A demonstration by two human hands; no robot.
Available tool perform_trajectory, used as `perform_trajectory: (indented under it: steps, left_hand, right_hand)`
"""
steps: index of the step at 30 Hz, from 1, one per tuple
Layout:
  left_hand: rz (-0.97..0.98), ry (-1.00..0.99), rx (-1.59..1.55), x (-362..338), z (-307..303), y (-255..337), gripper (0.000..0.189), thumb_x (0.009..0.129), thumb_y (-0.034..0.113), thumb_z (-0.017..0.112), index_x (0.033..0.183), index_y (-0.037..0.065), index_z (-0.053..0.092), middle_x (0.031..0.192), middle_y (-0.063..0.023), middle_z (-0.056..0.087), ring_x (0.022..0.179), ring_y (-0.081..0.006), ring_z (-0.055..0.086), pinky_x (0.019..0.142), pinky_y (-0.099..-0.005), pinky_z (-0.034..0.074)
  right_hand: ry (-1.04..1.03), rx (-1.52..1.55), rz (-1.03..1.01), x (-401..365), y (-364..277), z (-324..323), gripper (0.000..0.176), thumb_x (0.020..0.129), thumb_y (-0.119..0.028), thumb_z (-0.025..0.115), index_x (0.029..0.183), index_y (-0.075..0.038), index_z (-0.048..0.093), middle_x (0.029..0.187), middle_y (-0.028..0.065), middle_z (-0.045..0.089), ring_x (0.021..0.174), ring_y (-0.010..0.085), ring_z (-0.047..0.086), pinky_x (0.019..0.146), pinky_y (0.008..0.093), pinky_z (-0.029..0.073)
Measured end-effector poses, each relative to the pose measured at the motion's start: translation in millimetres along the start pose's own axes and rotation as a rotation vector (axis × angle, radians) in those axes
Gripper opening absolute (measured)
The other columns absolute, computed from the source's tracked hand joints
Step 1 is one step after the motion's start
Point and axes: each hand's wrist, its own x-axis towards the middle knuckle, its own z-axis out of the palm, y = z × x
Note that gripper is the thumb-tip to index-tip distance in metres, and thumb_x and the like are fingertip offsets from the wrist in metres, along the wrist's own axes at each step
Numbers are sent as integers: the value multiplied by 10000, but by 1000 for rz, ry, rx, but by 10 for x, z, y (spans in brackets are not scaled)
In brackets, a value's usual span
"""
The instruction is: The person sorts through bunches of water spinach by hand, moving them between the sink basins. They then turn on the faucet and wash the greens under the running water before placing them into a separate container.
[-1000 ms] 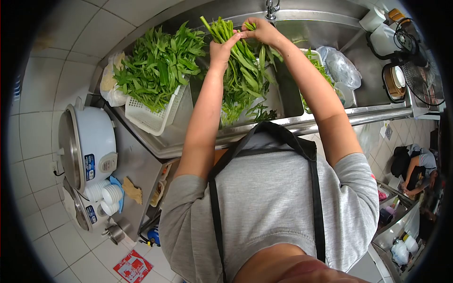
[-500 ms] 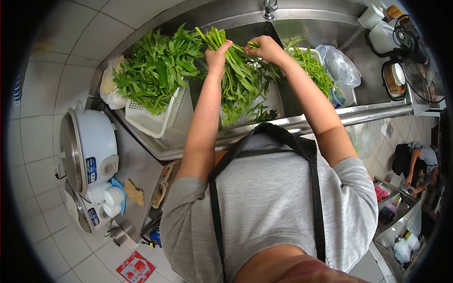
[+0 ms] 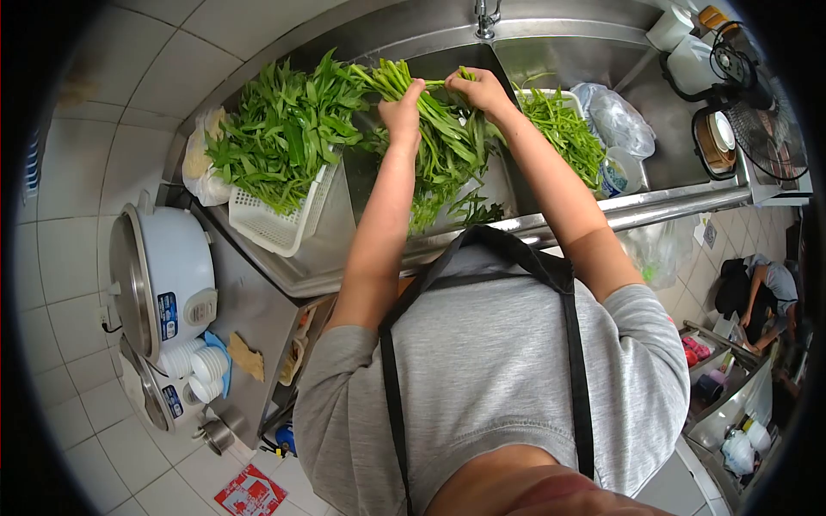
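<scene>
Over the sink (image 3: 564, 56), my left hand (image 3: 401, 113) is closed around a bunch of water spinach (image 3: 447, 142), its stem ends up and its leaves hanging down toward me. My right hand (image 3: 482, 91) pinches a stem (image 3: 436, 82) that stretches across from the bunch. On the left, a white perforated basket (image 3: 274, 225) is heaped with leafy water spinach (image 3: 292, 129). Beyond my right forearm, another white basket (image 3: 570, 96) holds cut green stems (image 3: 564, 138). Loose leaves (image 3: 477, 209) lie in the basin below the bunch.
A faucet (image 3: 486, 19) stands at the back. Plastic bags (image 3: 615, 116) and a tub (image 3: 621, 175) sit right of the stems. A fan (image 3: 748, 95) is at far right. Left are a rice cooker (image 3: 176, 267) and stacked white dishes (image 3: 206, 365). Another person (image 3: 774, 284) crouches at right.
Both hands have shifted slightly, and the bunch in my left hand now tilts more to the left. A stem now spans the gap between my hands. The crouching person's arms moved.
</scene>
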Motion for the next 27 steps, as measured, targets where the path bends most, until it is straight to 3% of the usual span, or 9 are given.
perform_trajectory:
  steps: [3,4,7,9,12,14,17,22,27]
  left_hand:
    - [16,50,-35,-40,64,16,115,695,30,639,779,-5,569,738,-58,589,642,-148,567,624,-271,441]
    - [15,49,-35,-47,53,34,115,695,30,639,779,-5,569,738,-58,589,642,-148,567,624,-271,441]
    - [-25,-76,-48,-28,-8,96,123,719,41,636,807,-3,563,747,-60,582,669,-154,569,646,-281,445]
    - [-32,-140,-40,18,-42,104,125,724,45,636,813,-1,563,747,-61,581,668,-154,570,644,-282,448]
    - [-75,-240,-32,16,3,68,139,728,54,639,831,3,561,747,-64,581,666,-156,573,637,-280,454]
    - [-136,-297,-39,2,77,47,163,728,65,644,852,6,557,747,-65,584,666,-158,577,625,-274,459]
    - [-158,-328,-65,-64,191,52,158,721,67,650,840,6,566,740,-64,587,657,-158,578,619,-271,457]
    - [-113,-316,-109,-48,229,11,143,717,66,646,824,4,574,725,-66,586,636,-158,575,606,-272,457]
    - [-271,-102,-231,-39,269,11,137,719,92,639,805,4,580,713,-75,589,638,-161,575,598,-290,465]
  right_hand:
    - [190,573,281,54,108,-100,108,763,-157,580,790,-62,625,650,3,581,446,65,363,405,220,269]
    - [218,666,305,60,130,-217,116,771,-157,579,802,-47,601,669,13,597,459,70,390,427,215,298]
    - [303,479,92,54,38,-525,126,818,-186,534,836,-65,566,664,18,598,492,70,400,471,207,317]
    - [287,52,-90,87,13,-746,178,858,-251,505,863,-81,556,647,13,586,580,64,456,525,226,352]
    - [103,-305,39,-28,-463,-738,224,854,-294,531,919,-81,562,663,18,581,650,72,499,595,240,388]
    - [-59,-379,-338,-42,-424,-609,296,796,-315,613,947,-63,581,739,46,597,722,137,544,699,284,428]
    - [-316,-555,-157,-112,-554,-539,279,763,-298,650,893,-54,614,797,36,620,771,125,546,734,272,427]
    - [-156,-429,-142,-102,-558,-782,268,757,-239,659,905,-21,613,795,36,619,757,104,553,720,256,430]
    - [-170,-518,-141,-157,-442,-765,218,723,-254,660,867,-91,667,791,128,643,734,237,613,702,308,455]
